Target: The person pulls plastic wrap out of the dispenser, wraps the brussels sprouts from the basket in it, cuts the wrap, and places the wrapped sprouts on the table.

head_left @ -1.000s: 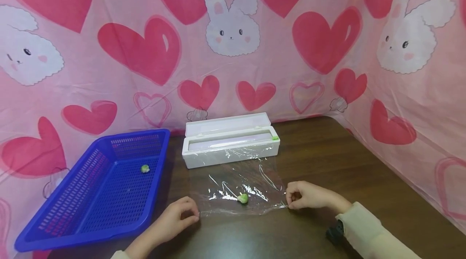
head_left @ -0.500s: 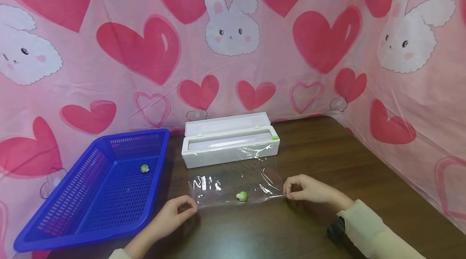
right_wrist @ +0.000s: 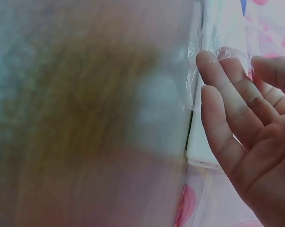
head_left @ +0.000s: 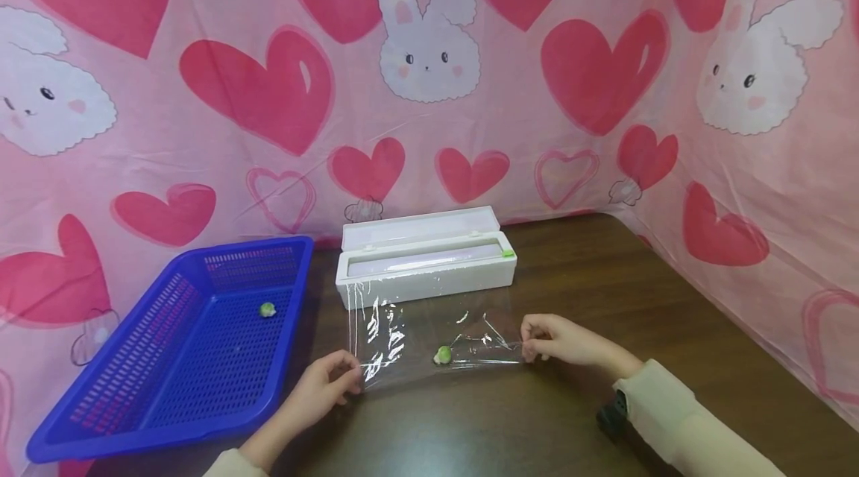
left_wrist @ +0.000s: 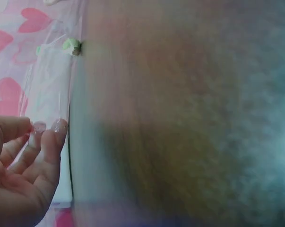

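A clear sheet of plastic wrap (head_left: pixel 426 324) stretches toward me from a white dispenser box (head_left: pixel 498 277) whose lid is up. My left hand (head_left: pixel 325 387) pinches its near left corner. At the near right corner, my right hand (head_left: pixel 567 343) grips the film; in the right wrist view the film clings to the fingertips (right_wrist: pixel 207 59). A small green Brussels sprout (head_left: pixel 441 355) lies within the sheet's outline, close to its near edge and right of its middle. Glare streaks the left side of the film.
To the left stands a blue plastic basket (head_left: pixel 168 434) with one more Brussels sprout (head_left: pixel 267 310) in it. The dark wooden table (head_left: pixel 456 432) meets a pink heart-and-rabbit cloth (head_left: pixel 423 127) behind and at the right. A green slider (head_left: pixel 507 253) sits on the box.
Both hands have shifted a little away from me, bringing the near edge of the plastic wrap closer to the box. The sprout has moved slightly left and away as well.
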`<action>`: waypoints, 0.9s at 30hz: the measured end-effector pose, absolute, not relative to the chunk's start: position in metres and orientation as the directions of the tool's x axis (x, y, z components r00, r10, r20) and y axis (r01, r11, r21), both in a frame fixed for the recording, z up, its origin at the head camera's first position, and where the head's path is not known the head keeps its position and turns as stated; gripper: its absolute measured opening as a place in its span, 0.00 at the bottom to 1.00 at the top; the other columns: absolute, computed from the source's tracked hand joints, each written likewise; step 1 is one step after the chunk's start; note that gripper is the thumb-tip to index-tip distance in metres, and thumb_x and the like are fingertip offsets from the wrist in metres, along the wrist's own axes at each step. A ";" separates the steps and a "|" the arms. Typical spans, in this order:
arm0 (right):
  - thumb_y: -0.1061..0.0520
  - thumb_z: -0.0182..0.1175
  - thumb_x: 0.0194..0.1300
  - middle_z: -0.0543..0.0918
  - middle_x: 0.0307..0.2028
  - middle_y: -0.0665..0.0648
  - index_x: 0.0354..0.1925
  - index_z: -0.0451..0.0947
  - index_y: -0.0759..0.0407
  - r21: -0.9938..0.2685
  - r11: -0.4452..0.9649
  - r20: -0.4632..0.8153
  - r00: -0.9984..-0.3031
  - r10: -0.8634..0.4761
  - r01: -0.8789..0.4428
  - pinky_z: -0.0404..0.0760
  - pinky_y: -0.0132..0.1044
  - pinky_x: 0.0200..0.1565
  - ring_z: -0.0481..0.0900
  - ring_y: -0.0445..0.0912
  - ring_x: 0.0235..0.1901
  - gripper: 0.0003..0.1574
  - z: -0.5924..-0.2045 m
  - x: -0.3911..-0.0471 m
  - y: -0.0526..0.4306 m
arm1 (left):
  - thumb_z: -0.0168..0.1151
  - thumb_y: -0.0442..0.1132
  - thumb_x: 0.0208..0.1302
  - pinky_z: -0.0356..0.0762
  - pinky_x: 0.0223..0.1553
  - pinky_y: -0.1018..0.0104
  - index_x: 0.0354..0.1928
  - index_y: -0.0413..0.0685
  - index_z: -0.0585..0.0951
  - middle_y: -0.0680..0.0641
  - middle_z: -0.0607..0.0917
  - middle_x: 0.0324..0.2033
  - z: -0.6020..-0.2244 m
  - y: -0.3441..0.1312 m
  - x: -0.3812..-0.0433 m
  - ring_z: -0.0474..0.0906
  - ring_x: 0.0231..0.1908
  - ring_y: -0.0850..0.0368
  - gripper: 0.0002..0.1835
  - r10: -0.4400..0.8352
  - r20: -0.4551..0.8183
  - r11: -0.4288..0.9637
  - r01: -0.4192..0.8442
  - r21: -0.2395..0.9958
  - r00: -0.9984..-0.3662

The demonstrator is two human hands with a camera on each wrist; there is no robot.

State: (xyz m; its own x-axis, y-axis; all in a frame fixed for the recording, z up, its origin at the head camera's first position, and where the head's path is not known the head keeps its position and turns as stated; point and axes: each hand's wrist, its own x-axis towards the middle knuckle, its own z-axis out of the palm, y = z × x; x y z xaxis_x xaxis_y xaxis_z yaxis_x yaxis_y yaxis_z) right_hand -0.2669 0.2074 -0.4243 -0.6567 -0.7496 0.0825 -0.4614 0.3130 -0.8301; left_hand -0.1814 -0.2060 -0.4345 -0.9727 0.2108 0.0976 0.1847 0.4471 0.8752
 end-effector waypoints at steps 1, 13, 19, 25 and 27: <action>0.64 0.53 0.66 0.81 0.29 0.58 0.33 0.69 0.62 -0.827 0.320 0.083 -0.663 -0.744 -0.463 0.78 0.42 0.29 0.80 0.51 0.30 0.04 -0.424 -0.267 0.206 | 0.57 0.34 0.63 0.76 0.20 0.63 0.31 0.41 0.74 0.44 0.81 0.27 -0.434 -0.205 -0.182 0.79 0.26 0.55 0.04 0.192 0.098 0.453 0.177 0.874 -0.976; 0.68 0.52 0.65 0.80 0.23 0.58 0.33 0.67 0.63 -0.822 0.408 0.026 -0.742 -0.669 -0.397 0.77 0.42 0.24 0.79 0.50 0.23 0.04 -0.421 -0.273 0.195 | 0.58 0.27 0.59 0.68 0.09 0.66 0.31 0.46 0.69 0.47 0.79 0.24 -0.438 -0.193 -0.191 0.76 0.17 0.56 0.09 0.002 0.098 0.507 0.085 0.858 -0.995; 0.69 0.49 0.65 0.77 0.23 0.59 0.34 0.70 0.65 -0.830 0.406 0.009 -0.737 -0.676 -0.382 0.75 0.38 0.21 0.77 0.50 0.23 0.04 -0.424 -0.276 0.193 | 0.56 0.24 0.59 0.66 0.09 0.67 0.31 0.44 0.80 0.48 0.79 0.22 -0.440 -0.190 -0.192 0.73 0.16 0.57 0.08 0.039 0.139 0.577 0.136 0.805 -0.989; 0.68 0.49 0.66 0.75 0.23 0.54 0.32 0.75 0.63 -0.793 0.456 0.010 -0.758 -0.653 -0.404 0.73 0.36 0.18 0.75 0.45 0.23 0.09 -0.425 -0.277 0.192 | 0.56 0.24 0.58 0.67 0.09 0.67 0.32 0.43 0.82 0.46 0.81 0.28 -0.441 -0.188 -0.193 0.73 0.16 0.59 0.09 0.045 0.163 0.590 0.158 0.792 -0.986; 0.68 0.49 0.66 0.75 0.22 0.54 0.32 0.75 0.63 -0.784 0.466 0.012 -0.761 -0.648 -0.409 0.73 0.36 0.17 0.74 0.44 0.22 0.08 -0.426 -0.277 0.191 | 0.56 0.25 0.59 0.68 0.09 0.67 0.34 0.42 0.82 0.46 0.80 0.26 -0.442 -0.188 -0.193 0.72 0.16 0.59 0.08 0.050 0.148 0.598 0.148 0.787 -0.988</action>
